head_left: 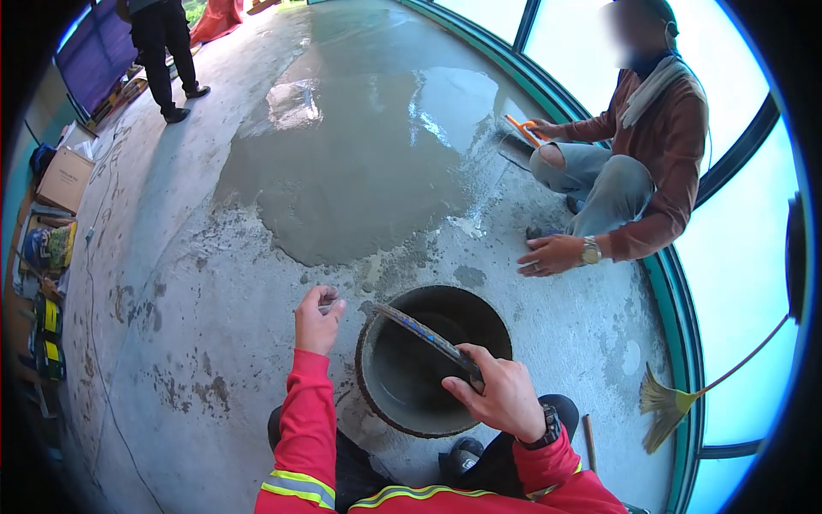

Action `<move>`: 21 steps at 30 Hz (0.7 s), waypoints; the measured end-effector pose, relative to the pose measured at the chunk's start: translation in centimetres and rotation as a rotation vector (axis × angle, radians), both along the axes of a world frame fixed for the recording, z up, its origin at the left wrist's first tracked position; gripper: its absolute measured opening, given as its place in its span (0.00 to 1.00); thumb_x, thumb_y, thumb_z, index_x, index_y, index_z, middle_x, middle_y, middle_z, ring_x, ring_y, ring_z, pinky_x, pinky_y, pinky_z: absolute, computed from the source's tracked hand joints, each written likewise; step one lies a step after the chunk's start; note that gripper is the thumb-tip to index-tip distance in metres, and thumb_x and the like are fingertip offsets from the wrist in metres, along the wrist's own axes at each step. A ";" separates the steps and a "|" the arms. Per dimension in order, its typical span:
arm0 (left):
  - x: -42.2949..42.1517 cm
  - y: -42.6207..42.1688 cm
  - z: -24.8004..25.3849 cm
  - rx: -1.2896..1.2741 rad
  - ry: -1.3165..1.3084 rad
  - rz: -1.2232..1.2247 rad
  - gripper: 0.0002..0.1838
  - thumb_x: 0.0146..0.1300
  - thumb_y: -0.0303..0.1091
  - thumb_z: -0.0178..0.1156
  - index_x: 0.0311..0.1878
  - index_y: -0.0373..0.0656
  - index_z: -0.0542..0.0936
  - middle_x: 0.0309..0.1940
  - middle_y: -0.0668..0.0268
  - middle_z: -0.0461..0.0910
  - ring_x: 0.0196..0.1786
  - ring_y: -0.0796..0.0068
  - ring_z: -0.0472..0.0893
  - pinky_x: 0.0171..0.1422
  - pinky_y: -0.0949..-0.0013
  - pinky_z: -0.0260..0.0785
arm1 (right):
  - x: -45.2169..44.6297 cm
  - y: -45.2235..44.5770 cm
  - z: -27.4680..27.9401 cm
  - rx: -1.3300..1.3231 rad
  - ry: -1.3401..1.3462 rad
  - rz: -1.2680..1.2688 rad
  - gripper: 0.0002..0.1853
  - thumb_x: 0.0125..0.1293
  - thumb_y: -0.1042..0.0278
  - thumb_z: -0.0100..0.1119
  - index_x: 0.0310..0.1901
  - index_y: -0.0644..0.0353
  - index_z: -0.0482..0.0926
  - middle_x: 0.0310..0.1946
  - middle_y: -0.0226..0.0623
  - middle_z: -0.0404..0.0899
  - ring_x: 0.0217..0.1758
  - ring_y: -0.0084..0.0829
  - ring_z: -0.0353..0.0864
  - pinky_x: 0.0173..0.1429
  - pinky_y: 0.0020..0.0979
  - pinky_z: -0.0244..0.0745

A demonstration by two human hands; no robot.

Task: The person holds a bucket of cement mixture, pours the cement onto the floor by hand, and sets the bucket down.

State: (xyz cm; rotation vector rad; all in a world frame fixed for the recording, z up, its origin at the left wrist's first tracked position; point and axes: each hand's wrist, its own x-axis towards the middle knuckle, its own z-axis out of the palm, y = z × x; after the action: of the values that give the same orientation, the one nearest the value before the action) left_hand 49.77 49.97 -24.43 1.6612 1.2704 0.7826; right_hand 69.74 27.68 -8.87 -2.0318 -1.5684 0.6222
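Note:
A round dark bucket (372,385) with a rough grey rim stands on the floor between my knees, with grey residue inside. My right hand (505,396) is closed around the near end of a long, narrow, mortar-smeared strip with blue marks (417,330). This strip slants over the bucket's mouth to its far left rim; its exact kind is unclear. Left of the bucket, my left hand (318,321) hovers with loosely curled fingers, the thumb apart and nothing visible in it. Beyond the bucket spreads a patch of wet grey mortar (342,180).
At right, a crouching person (655,163) holds an orange-handled float (524,130). A broom (668,407) leans by the window frame (676,317). Another person (163,51) stands far left. Boxes (66,178) and a cable (96,343) line the left side.

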 end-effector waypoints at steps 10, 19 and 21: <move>0.0 -0.1 0.3 0.027 0.011 0.009 0.12 0.59 0.28 0.63 0.46 0.37 0.78 0.40 0.62 0.83 0.44 0.72 0.82 0.49 0.67 0.74 | 0.0 0.1 0.1 0.000 -0.016 0.005 0.25 0.63 0.51 0.63 0.53 0.62 0.73 0.18 0.42 0.78 0.23 0.46 0.81 0.28 0.41 0.74; 0.1 -0.1 0.2 0.025 -0.001 0.011 0.12 0.58 0.27 0.64 0.45 0.37 0.78 0.40 0.61 0.83 0.44 0.70 0.82 0.49 0.66 0.74 | 0.0 0.0 0.1 0.015 -0.004 0.008 0.25 0.63 0.52 0.63 0.53 0.62 0.72 0.18 0.43 0.78 0.23 0.47 0.81 0.29 0.42 0.74; 0.1 -0.1 -0.1 0.047 -0.009 0.012 0.13 0.57 0.26 0.65 0.45 0.36 0.78 0.40 0.59 0.83 0.42 0.68 0.82 0.47 0.65 0.75 | 0.0 0.1 0.3 0.006 -0.004 0.008 0.25 0.63 0.52 0.63 0.53 0.62 0.72 0.18 0.43 0.78 0.23 0.47 0.81 0.29 0.42 0.74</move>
State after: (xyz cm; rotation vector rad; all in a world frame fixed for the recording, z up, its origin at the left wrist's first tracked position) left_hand 49.83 49.87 -24.53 1.6870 1.2650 0.8321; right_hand 69.78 27.74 -8.61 -2.0247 -1.5793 0.6151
